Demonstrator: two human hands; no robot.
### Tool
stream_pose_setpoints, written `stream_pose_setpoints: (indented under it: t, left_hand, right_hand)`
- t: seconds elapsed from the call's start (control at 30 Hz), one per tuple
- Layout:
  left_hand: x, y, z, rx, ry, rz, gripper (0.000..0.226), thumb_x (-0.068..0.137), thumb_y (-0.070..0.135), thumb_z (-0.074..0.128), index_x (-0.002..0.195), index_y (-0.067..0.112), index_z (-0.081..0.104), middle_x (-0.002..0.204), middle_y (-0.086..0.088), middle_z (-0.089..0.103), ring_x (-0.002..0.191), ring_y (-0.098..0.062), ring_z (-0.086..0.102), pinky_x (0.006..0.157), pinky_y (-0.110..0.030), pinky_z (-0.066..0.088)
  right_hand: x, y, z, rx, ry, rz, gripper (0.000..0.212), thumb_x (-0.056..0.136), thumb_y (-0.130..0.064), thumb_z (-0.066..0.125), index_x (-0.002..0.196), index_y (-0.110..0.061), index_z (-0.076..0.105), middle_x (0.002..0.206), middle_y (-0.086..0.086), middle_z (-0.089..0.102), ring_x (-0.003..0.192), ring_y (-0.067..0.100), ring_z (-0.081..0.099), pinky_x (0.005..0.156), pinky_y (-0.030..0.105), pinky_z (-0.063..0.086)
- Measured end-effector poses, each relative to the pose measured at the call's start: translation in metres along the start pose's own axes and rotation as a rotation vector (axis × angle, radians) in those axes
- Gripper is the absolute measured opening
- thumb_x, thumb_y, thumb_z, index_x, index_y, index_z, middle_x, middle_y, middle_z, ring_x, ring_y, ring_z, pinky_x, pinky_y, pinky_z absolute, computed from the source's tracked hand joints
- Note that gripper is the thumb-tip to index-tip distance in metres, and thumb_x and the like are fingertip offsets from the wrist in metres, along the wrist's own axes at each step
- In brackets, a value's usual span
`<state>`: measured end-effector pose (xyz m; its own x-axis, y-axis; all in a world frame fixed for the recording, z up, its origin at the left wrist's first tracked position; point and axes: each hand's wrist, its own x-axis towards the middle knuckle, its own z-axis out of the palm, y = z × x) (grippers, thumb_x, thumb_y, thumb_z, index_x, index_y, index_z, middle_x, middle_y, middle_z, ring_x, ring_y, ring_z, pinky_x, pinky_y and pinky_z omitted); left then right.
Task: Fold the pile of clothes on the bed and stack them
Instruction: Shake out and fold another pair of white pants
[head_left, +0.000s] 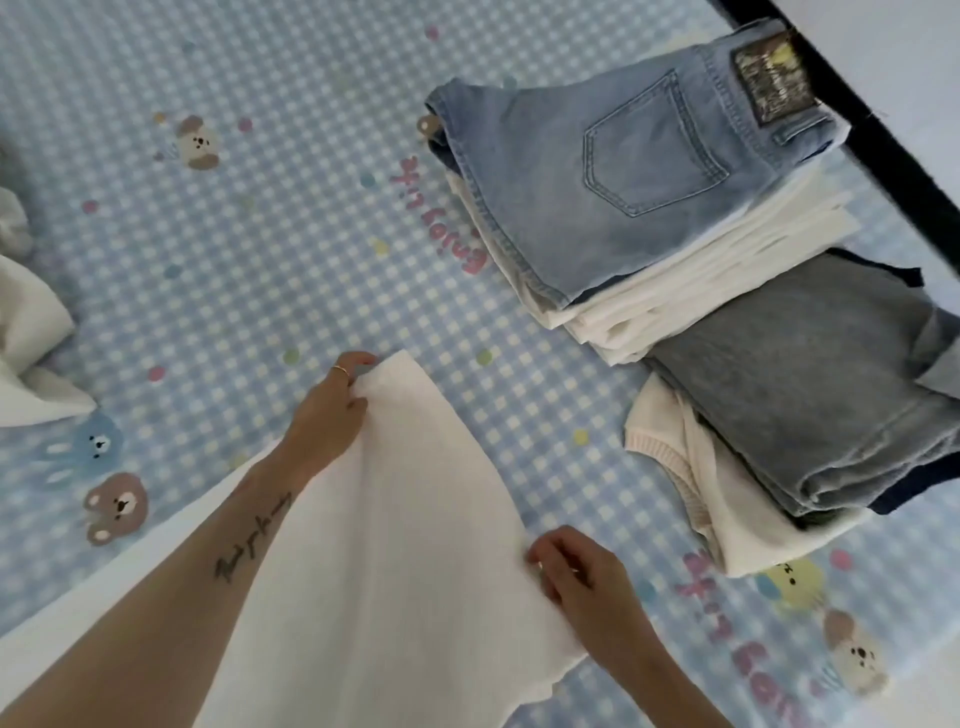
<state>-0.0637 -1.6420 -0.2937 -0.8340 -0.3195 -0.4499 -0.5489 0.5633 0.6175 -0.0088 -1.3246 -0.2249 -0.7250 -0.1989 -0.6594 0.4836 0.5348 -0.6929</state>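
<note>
Two hands on one white garment (395, 545), spread low-centre on the checked bedsheet (249, 249). Unfolded white clothes (26, 353) far left. Left hand (332, 410) pinches its top corner, right hand (576, 571) pinches its right edge. Folded stacks right: light jeans (623, 171) topping one, grey jeans (810, 374) the other.

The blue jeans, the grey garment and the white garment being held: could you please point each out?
blue jeans (623, 171): head view, beside the back pocket.
grey garment (810, 374): head view, top face.
white garment (405, 519): head view, middle of the cloth.

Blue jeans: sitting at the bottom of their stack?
No, the blue jeans lie on top, with folded white garments beneath them.
</note>
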Motion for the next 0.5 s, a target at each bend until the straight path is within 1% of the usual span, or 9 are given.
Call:
stream_pose_setpoints:
  t: [0.03, 0.1, 0.13, 0.17, 0.23, 0.3, 0.37, 0.43, 0.5]
  left_hand:
    - [0.001, 0.004, -0.001, -0.042, -0.037, 0.022, 0.048, 0.086, -0.002, 0.041, 0.110, 0.039, 0.049, 0.101, 0.009, 0.057, 0.088, -0.014, 0.054, 0.071, -0.026, 0.040]
    - [0.004, 0.008, -0.007, -0.063, -0.022, 0.035, 0.056, 0.082, -0.007, 0.038, 0.094, 0.047, 0.051, 0.094, 0.015, 0.057, 0.081, -0.004, 0.055, 0.065, -0.020, 0.039]
    - [0.005, 0.009, -0.009, -0.048, -0.007, 0.032, 0.053, 0.082, -0.007, 0.039, 0.088, 0.045, 0.052, 0.089, 0.016, 0.057, 0.078, -0.001, 0.054, 0.063, -0.021, 0.039]
    - [0.006, 0.010, -0.010, -0.025, -0.003, 0.021, 0.047, 0.083, -0.005, 0.040, 0.087, 0.041, 0.052, 0.085, 0.016, 0.057, 0.076, -0.005, 0.055, 0.063, -0.025, 0.040]
    - [0.006, 0.012, -0.012, 0.016, -0.035, -0.011, 0.029, 0.086, 0.002, 0.047, 0.091, 0.031, 0.053, 0.083, 0.010, 0.058, 0.077, -0.017, 0.056, 0.068, -0.031, 0.041]
    - [0.008, 0.015, -0.013, 0.044, -0.072, -0.022, 0.011, 0.089, 0.014, 0.055, 0.093, 0.024, 0.053, 0.084, 0.006, 0.059, 0.078, -0.019, 0.056, 0.071, -0.034, 0.042]
    - [0.010, 0.020, -0.011, 0.061, -0.076, 0.004, 0.005, 0.090, 0.018, 0.057, 0.090, 0.021, 0.053, 0.081, 0.007, 0.058, 0.076, -0.017, 0.055, 0.068, -0.033, 0.040]
    - [0.012, 0.025, -0.009, 0.065, -0.082, 0.025, 0.005, 0.090, 0.015, 0.057, 0.090, 0.018, 0.054, 0.081, 0.007, 0.058, 0.076, -0.015, 0.055, 0.066, -0.031, 0.037]
    - [0.013, 0.028, -0.007, 0.078, -0.111, 0.037, 0.005, 0.090, 0.011, 0.057, 0.093, 0.015, 0.056, 0.085, 0.003, 0.059, 0.079, -0.017, 0.055, 0.069, -0.030, 0.036]
  right_hand:
    - [-0.001, 0.003, 0.003, 0.096, -0.095, 0.065, 0.019, 0.097, -0.013, 0.048, 0.081, -0.016, 0.057, 0.055, 0.001, 0.057, 0.042, 0.012, 0.048, 0.042, 0.018, 0.036]
    - [0.001, 0.014, 0.011, 0.099, -0.044, 0.140, 0.007, 0.096, -0.007, 0.050, 0.090, -0.006, 0.049, 0.060, 0.006, 0.060, 0.043, 0.019, 0.055, 0.040, 0.029, 0.042]
    - [0.003, 0.023, 0.016, 0.003, 0.046, 0.153, 0.010, 0.091, -0.009, 0.058, 0.092, -0.008, 0.049, 0.067, 0.006, 0.061, 0.052, 0.018, 0.058, 0.050, 0.034, 0.047]
    - [0.004, 0.029, 0.021, -0.116, 0.111, 0.155, 0.022, 0.084, -0.016, 0.068, 0.095, -0.012, 0.050, 0.077, 0.003, 0.062, 0.065, 0.016, 0.059, 0.064, 0.035, 0.050]
    - [0.002, 0.032, 0.032, -0.203, 0.146, 0.167, 0.046, 0.072, -0.035, 0.077, 0.104, -0.025, 0.047, 0.091, -0.009, 0.058, 0.085, 0.010, 0.056, 0.078, 0.030, 0.047]
    - [0.000, 0.030, 0.043, -0.138, 0.108, 0.186, 0.054, 0.066, -0.049, 0.075, 0.106, -0.039, 0.041, 0.090, -0.016, 0.060, 0.085, -0.001, 0.057, 0.076, 0.023, 0.046]
    - [-0.001, 0.030, 0.051, -0.067, 0.053, 0.199, 0.045, 0.068, -0.055, 0.065, 0.103, -0.049, 0.036, 0.084, -0.022, 0.063, 0.077, -0.007, 0.059, 0.067, 0.014, 0.043]
    - [0.000, 0.032, 0.055, -0.032, 0.010, 0.177, 0.036, 0.076, -0.047, 0.058, 0.107, -0.047, 0.039, 0.084, -0.026, 0.061, 0.074, -0.010, 0.057, 0.063, 0.010, 0.040]
    - [-0.001, 0.031, 0.050, -0.014, 0.006, 0.141, 0.033, 0.081, -0.033, 0.062, 0.105, -0.041, 0.042, 0.087, -0.024, 0.061, 0.077, -0.005, 0.058, 0.064, 0.014, 0.044]
